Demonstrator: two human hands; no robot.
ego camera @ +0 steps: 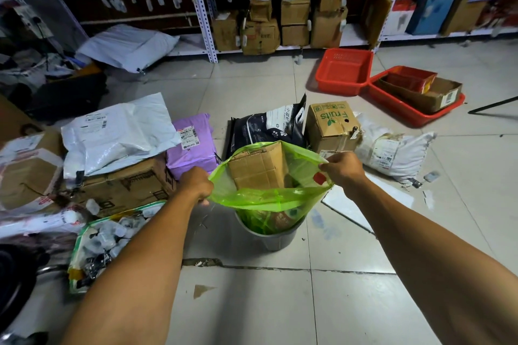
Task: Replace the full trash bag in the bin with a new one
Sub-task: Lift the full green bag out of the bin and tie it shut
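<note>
A translucent green trash bag stands in a small grey bin on the tiled floor, its upper part pulled up above the bin's rim. Folded brown cardboard and other rubbish show inside it. My left hand grips the bag's rim on the left side. My right hand pinches the rim on the right side. The bag's mouth is held wide between both hands.
Parcels and cardboard boxes crowd the floor to the left and behind the bin, with a "Fruits" box at the back right. Two red plastic trays lie farther right. Metal shelving lines the back wall. A container of small bottles sits near left.
</note>
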